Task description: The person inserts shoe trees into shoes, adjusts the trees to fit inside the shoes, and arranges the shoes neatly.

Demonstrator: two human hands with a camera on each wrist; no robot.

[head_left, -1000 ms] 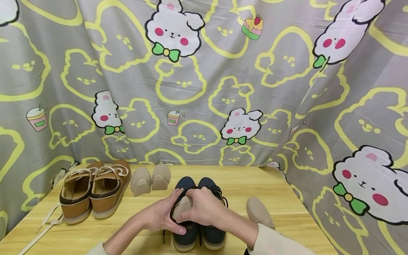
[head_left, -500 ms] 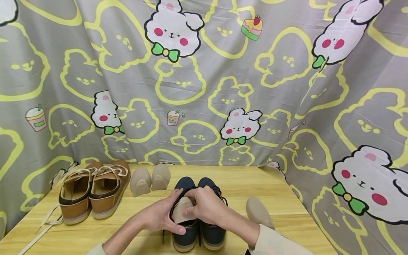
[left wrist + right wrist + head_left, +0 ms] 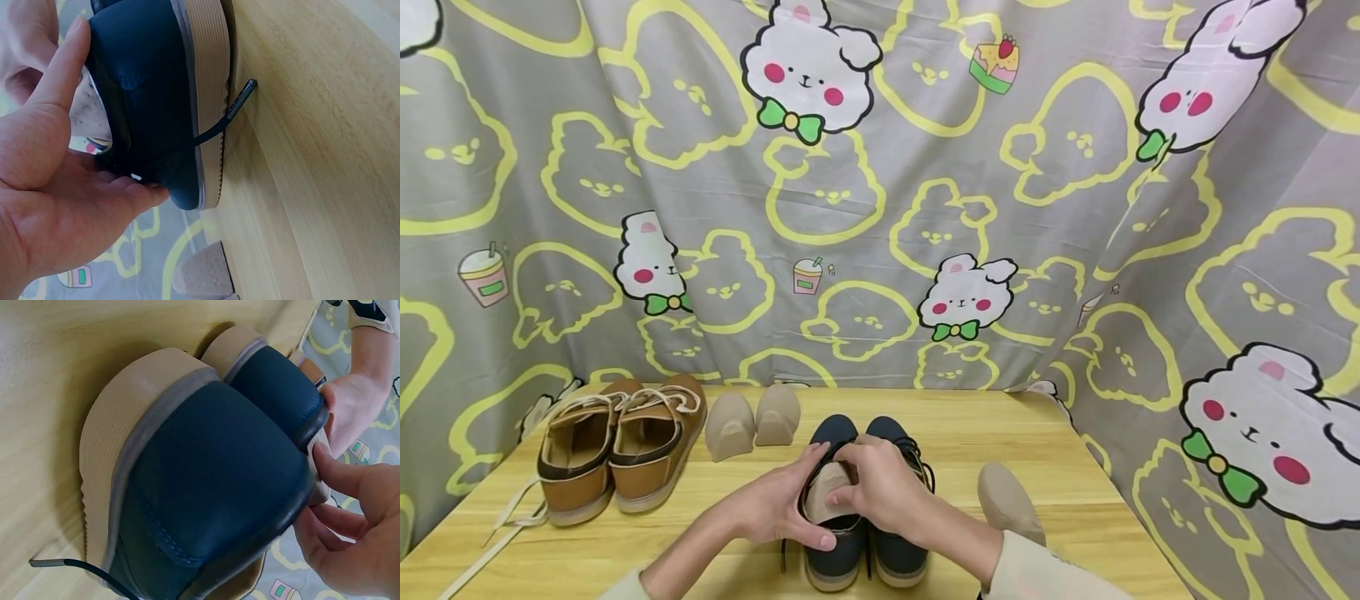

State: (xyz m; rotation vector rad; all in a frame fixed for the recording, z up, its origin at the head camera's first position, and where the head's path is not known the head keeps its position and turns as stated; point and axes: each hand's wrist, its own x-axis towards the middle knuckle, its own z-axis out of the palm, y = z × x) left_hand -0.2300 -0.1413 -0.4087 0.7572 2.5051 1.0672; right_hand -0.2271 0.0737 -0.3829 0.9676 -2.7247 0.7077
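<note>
Two navy lace-up shoes stand side by side, toes away from me. At the opening of the left navy shoe (image 3: 833, 560) sits a beige molded shoe insert (image 3: 829, 490), its front part hidden inside. My left hand (image 3: 775, 504) holds this shoe along its left side, the thumb (image 3: 62, 69) at the heel collar. From the right, my right hand (image 3: 883, 483) reaches over the other navy shoe (image 3: 212, 462) and pinches the insert (image 3: 320, 487), thumb toward the heel end. Its fingertips are partly hidden at the shoe's mouth.
Brown lace-up shoes (image 3: 651, 454) stand at the left, a long pale lace (image 3: 490, 546) trailing to the table's front. Two more inserts (image 3: 730, 427) lie beside them. Another insert (image 3: 1009, 498) lies by my right forearm. A patterned curtain (image 3: 865, 208) encloses the table's (image 3: 1082, 550) back and sides.
My right thumb has shifted slightly up and right on the insert, which shows more of its rear surface. The left hand and both navy shoes stay nearly in place.
</note>
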